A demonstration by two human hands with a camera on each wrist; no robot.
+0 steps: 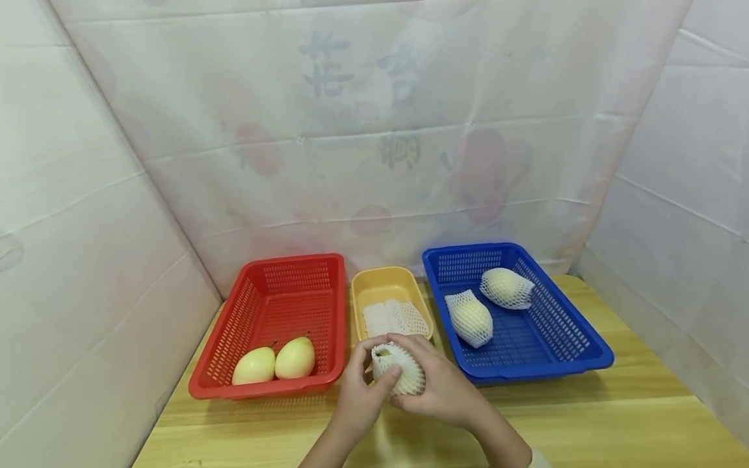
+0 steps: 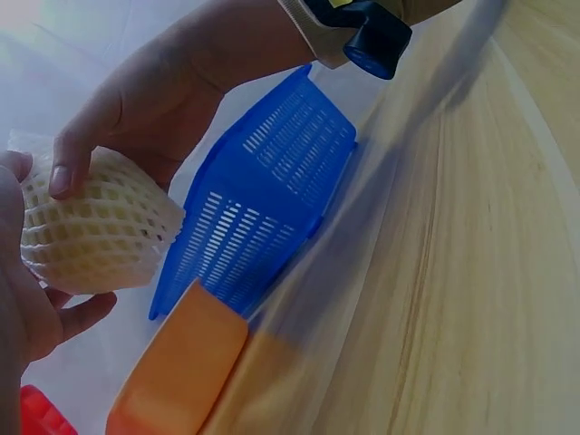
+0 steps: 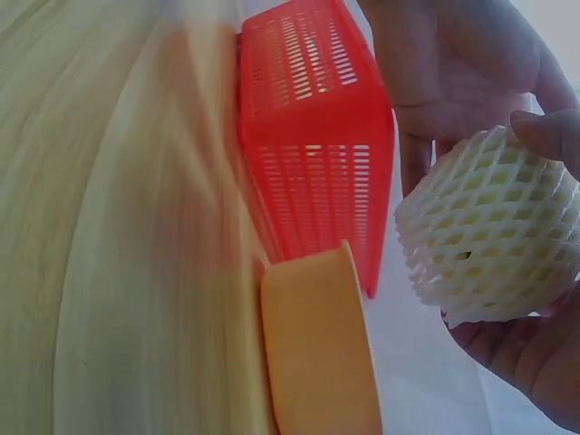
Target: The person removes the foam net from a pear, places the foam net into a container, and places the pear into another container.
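Observation:
A pale yellow pear in a white foam net sleeve (image 1: 406, 377) is held above the table's near part. My left hand (image 1: 361, 390) grips it from the left, its thumb across the net. On the other side my right hand (image 1: 447, 383) curls round the same netted pear. In the left wrist view the mesh covers the pear (image 2: 100, 227) all around its visible side. The right wrist view shows the sleeve (image 3: 494, 231) with a small dark spot through the mesh. A yellow tray (image 1: 355, 305) with several flat foam nets (image 1: 394, 318) stands just behind the hands.
To the left, a red basket (image 1: 338, 312) contains two bare pears (image 1: 295, 357). A blue basket (image 1: 562, 305) on the right contains two netted pears (image 1: 471, 322). All stand on a wooden table (image 1: 585, 422), with a printed white sheet (image 1: 351, 182) hanging behind.

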